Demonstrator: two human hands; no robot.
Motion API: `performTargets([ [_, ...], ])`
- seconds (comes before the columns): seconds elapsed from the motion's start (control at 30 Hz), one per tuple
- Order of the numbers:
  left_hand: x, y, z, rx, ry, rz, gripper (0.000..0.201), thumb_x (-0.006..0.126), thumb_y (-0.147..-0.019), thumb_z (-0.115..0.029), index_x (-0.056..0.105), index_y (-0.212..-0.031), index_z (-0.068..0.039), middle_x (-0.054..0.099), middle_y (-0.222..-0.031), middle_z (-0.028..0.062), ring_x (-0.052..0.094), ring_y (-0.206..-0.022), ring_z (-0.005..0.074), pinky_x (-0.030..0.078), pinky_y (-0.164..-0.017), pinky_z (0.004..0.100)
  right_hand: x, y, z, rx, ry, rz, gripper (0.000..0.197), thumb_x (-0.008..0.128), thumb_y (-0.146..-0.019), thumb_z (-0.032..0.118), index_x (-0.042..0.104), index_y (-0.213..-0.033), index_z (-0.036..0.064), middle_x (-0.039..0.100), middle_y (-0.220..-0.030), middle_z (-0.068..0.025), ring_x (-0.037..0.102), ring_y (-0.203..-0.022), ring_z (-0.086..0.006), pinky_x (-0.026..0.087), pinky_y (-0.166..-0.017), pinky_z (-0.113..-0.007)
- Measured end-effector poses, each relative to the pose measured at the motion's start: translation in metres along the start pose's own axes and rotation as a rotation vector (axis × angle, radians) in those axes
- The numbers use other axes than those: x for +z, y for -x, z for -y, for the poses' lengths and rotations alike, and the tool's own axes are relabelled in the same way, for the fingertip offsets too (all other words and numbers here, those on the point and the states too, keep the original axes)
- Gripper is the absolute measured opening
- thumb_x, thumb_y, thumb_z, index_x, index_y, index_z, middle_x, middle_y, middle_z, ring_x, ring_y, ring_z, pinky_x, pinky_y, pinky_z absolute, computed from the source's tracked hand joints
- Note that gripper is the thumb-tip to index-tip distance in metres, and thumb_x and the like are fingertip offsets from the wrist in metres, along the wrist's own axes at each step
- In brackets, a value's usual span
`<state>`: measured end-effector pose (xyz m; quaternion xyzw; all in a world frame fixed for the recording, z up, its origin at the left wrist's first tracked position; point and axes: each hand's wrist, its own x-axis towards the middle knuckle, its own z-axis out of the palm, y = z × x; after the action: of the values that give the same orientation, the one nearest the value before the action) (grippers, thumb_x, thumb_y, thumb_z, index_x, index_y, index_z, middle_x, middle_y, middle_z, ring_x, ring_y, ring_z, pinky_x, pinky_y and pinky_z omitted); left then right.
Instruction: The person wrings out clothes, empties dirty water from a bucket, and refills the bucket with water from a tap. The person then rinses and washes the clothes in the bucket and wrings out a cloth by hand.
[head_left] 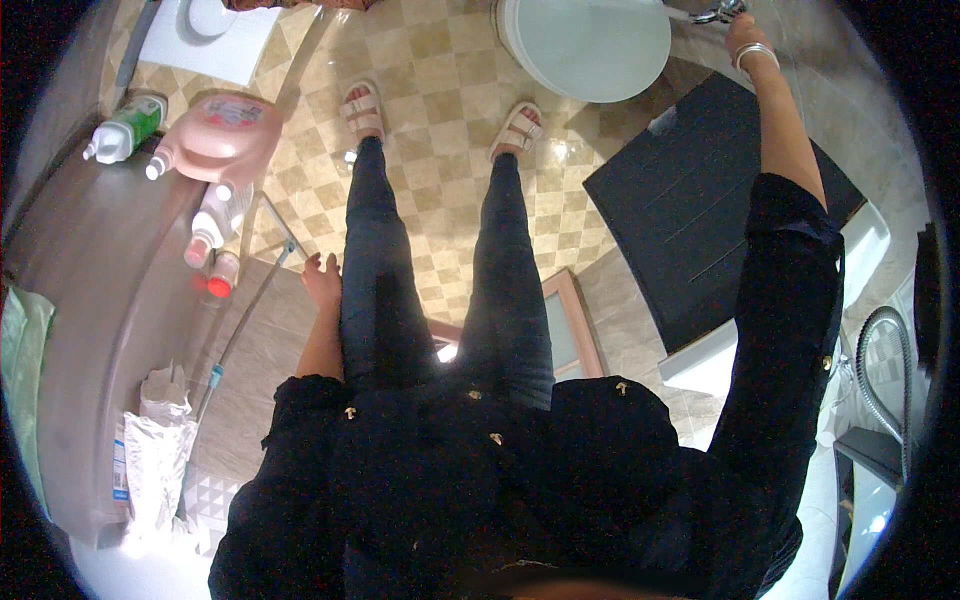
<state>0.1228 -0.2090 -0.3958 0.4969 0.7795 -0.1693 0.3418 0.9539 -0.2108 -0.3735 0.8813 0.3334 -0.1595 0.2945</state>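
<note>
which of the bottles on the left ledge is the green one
The green bottle lying farthest up-left, beside the big pink jug; the two smaller bottles below have red or pink caps.

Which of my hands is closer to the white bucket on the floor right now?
Right. Your right hand is raised at a metal tap just beside the white bucket. Your left hand hangs by your thigh, well away from it, closer to the bottles.

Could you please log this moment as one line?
right hand: on metal tap | left hand: free beside thigh | white bucket: below tap
</note>
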Motion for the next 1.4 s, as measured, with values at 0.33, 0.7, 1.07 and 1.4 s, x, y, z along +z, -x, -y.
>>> performTargets([
  [0.33, -0.013, 0.013, -0.032, 0.054, -0.113, -0.045, 0.045, 0.059, -0.075, -0.031, 0.052, -0.107, -0.001, 0.051, -0.102, 0.0198, 0.052, -0.093, 0.0307, 0.042, -0.08, 0.0395, 0.016, -0.006, -0.016, 0.002, 0.037, -0.007, 0.026, 0.038, -0.083, 0.011, 0.04, -0.103, -0.0054, 0.056, -0.096, -0.0297, 0.055, -0.095, -0.0395, 0.045, -0.081, -0.045],
  [0.7, -0.013, 0.02, -0.034, 0.013, -0.094, -0.041, 0.044, 0.059, -0.075, -0.03, 0.052, -0.107, -0.001, 0.051, -0.102, 0.0191, 0.052, -0.092, 0.0298, 0.043, -0.08, 0.0376, 0.004, -0.008, -0.003, -0.065, 0.031, 0.003, 0.026, 0.037, -0.082, 0.011, 0.043, -0.1, -0.0067, 0.055, -0.096, -0.0309, 0.054, -0.095, -0.0418, 0.045, -0.081, -0.045],
  [1.07, -0.016, 0.02, -0.035, 0.02, -0.101, -0.017, 0.042, 0.058, -0.076, -0.028, 0.05, -0.108, -0.001, 0.048, -0.104, 0.0194, 0.058, -0.083, 0.026, 0.046, -0.076, 0.0345, 0.019, -0.022, -0.009, -0.072, 0.081, -0.045, 0.026, 0.036, -0.082, 0.012, 0.043, -0.099, -0.0064, 0.054, -0.097, -0.0319, 0.054, -0.094, -0.0424, 0.046, -0.079, -0.046],
  [1.4, -0.013, 0.018, -0.028, 0.002, -0.044, -0.008, 0.044, 0.059, -0.076, -0.028, 0.05, -0.108, 0.0, 0.049, -0.103, 0.0199, 0.057, -0.083, 0.0267, 0.046, -0.075, 0.0344, 0.022, -0.028, -0.012, -0.125, 0.075, -0.066, 0.027, 0.037, -0.082, 0.012, 0.043, -0.099, -0.008, 0.055, -0.096, -0.0322, 0.055, -0.092, -0.0429, 0.047, -0.077, -0.045],
])
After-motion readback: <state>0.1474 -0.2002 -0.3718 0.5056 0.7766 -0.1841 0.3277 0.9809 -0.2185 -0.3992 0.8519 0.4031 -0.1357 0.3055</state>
